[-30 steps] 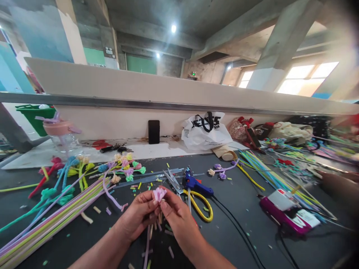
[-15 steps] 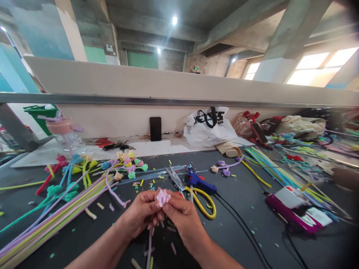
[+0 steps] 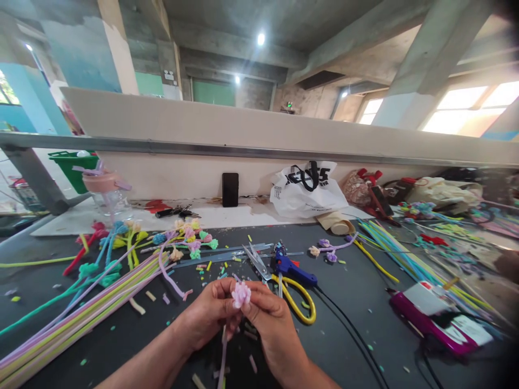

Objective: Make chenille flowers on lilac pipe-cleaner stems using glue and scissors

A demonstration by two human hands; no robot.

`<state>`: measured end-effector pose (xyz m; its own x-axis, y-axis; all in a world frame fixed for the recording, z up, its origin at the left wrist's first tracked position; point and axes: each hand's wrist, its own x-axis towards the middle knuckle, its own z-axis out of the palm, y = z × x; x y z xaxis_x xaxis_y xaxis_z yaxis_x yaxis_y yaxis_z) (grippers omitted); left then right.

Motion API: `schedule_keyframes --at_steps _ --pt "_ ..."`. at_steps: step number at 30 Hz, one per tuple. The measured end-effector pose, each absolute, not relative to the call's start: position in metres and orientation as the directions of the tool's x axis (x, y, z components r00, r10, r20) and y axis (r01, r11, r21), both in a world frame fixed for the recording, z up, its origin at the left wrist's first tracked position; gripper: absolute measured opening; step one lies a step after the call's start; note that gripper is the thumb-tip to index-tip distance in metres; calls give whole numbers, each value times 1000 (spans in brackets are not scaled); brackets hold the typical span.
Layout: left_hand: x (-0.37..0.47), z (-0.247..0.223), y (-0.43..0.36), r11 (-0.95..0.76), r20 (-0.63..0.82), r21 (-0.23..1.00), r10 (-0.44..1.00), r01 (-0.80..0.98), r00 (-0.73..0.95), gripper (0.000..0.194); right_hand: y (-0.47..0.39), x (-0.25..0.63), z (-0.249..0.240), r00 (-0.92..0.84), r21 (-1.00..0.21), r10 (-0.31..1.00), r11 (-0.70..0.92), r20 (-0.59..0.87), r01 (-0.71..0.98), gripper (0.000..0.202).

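Both hands have come a bit nearer and lower since the earlier frame, and the flower (image 3: 241, 294) still sits between them. It could come undone if the fingers (image 3: 227, 296) let go or pinch too hard, because it is soft and fuzzy. Its stem (image 3: 223, 356) could bend too. The left hand (image 3: 206, 316) and right hand (image 3: 270, 319) both pinch the flower, fingers shut tight on it, just above the table (image 3: 348, 302), near the scissors (image 3: 284, 286).

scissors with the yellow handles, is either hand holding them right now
No, the scissors lie on the dark table beyond the right hand, and both hands pinch a small pink flower instead.
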<state>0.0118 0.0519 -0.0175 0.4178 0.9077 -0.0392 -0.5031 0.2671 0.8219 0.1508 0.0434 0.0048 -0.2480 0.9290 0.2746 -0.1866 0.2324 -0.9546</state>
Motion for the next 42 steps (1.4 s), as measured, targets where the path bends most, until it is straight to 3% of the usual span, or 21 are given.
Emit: schedule_keyframes --at_steps 5,8,11,13,15,17,22,27,33,42 --pt "16 -18 50 233 37 822 889 -519 457 26 45 149 1 -301 -934 938 56 170 -353 15" --pt "19 -22 51 189 58 854 891 -484 450 25 48 150 -1 -299 -947 941 59 158 -315 18" --pt "22 -22 50 116 51 906 925 -408 377 27 53 155 -1 -195 -968 951 222 241 -117 18" --pt "23 -18 48 2 62 956 977 -294 206 25 57 160 0 -130 -926 922 374 365 48 20" --pt "24 -12 43 -160 156 982 987 -105 -44 20 60 164 2 -107 -837 856 517 506 179 22" --pt "24 -7 39 -284 296 955 939 88 -177 15 62 167 2 -127 -738 780 622 612 261 22" --pt "25 1 31 -481 529 818 845 316 -83 4 62 167 2 -159 -611 685 714 711 343 18" --pt "25 6 32 -498 573 763 816 412 -77 7 61 165 -1 -173 -576 674 716 718 395 18" --pt "27 3 32 -420 509 795 854 437 -106 12 61 163 -4 -178 -477 596 759 783 443 13" --pt "30 3 28 -333 465 810 866 483 -183 16 54 162 4 -251 -392 596 735 763 553 15"
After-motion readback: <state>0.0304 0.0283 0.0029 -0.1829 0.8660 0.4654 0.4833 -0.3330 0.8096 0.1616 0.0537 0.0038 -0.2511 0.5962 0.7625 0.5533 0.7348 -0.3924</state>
